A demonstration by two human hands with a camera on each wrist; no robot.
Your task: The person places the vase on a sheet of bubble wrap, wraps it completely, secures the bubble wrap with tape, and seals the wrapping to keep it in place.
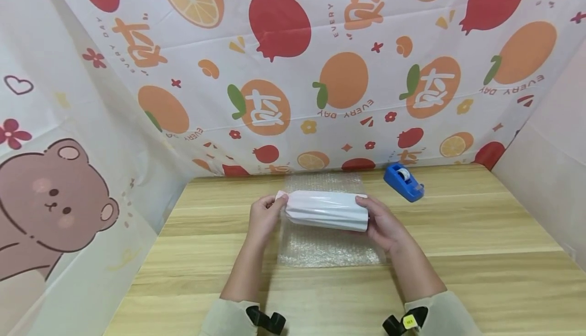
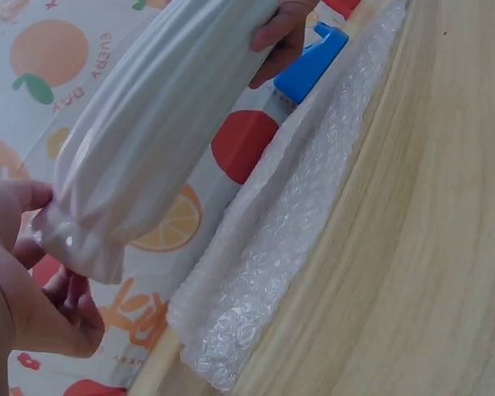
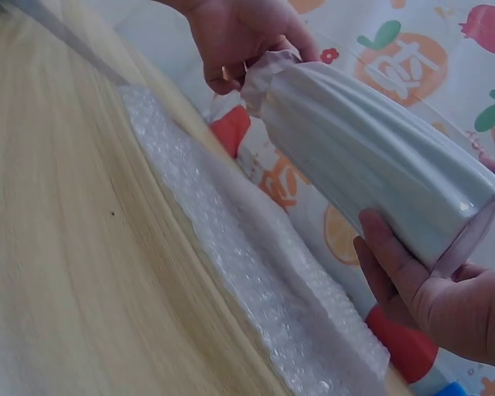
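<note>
A white ribbed vase [image 1: 326, 210] with a ruffled mouth is held lying sideways above a sheet of bubble wrap [image 1: 329, 252]. Its narrow neck points left, and its wide base is to the right. My left hand [image 1: 264, 218] pinches the ruffled mouth between thumb and fingers, as the left wrist view shows close up. Around the base end curls my right hand [image 1: 385, 226], thumb on the upper side; in the right wrist view its fingers [image 3: 392, 256] lie along the vase's side near the bottom. The bubble wrap lies flat on the wooden table.
A blue tape dispenser [image 1: 404, 182] with a roll in it stands at the back of the wooden table [image 1: 480, 264], right of the bubble wrap. Behind the table hangs a white cloth [image 1: 302, 81] printed with fruit; another cloth with a bear [image 1: 55, 203] hangs at the left.
</note>
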